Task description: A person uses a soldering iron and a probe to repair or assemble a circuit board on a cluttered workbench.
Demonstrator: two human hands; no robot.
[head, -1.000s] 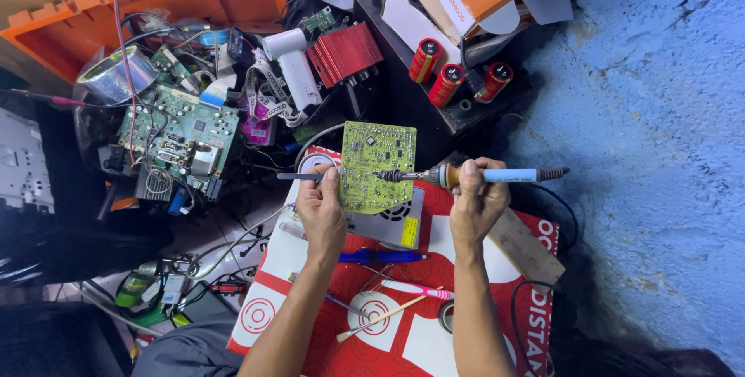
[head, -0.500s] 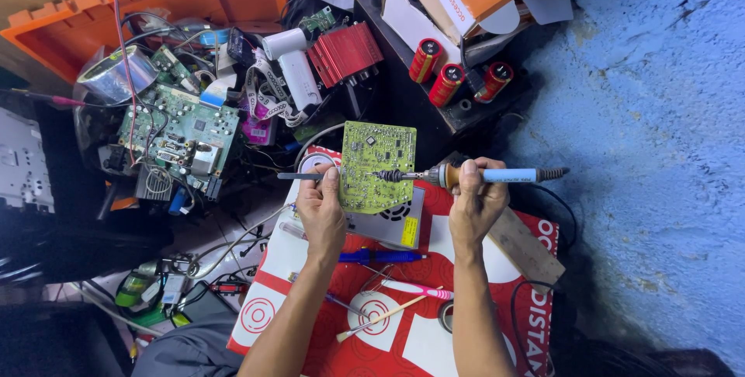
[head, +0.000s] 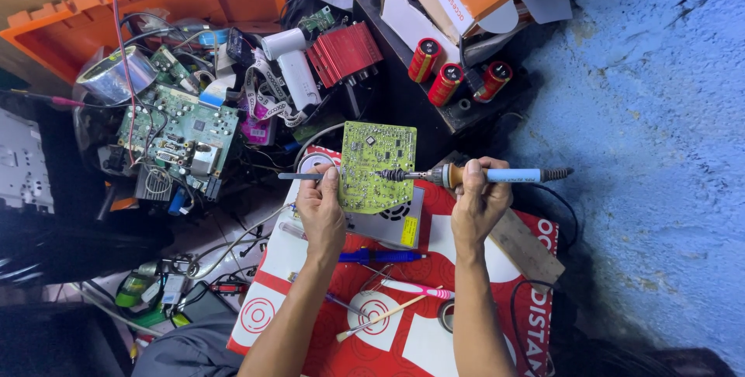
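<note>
A yellow-green circuit board [head: 378, 166] stands tilted up on a grey box [head: 388, 225] on the red and white sheet [head: 403, 330]. My right hand [head: 479, 202] grips a soldering iron [head: 497, 176] with a blue and orange handle; its tip touches the board's middle. My left hand [head: 320, 210] pinches a thin metal tool [head: 303, 177] that points at the board's left edge.
A blue pen [head: 380, 256], a pink-handled tool [head: 415, 289] and a thin stick [head: 380, 319] lie on the sheet. An orange crate [head: 155, 4], a green circuit board [head: 182, 132], a red heat sink [head: 344, 52], red capacitors [head: 446, 74] and tangled wires crowd the left and back. A blue wall [head: 660, 152] is at right.
</note>
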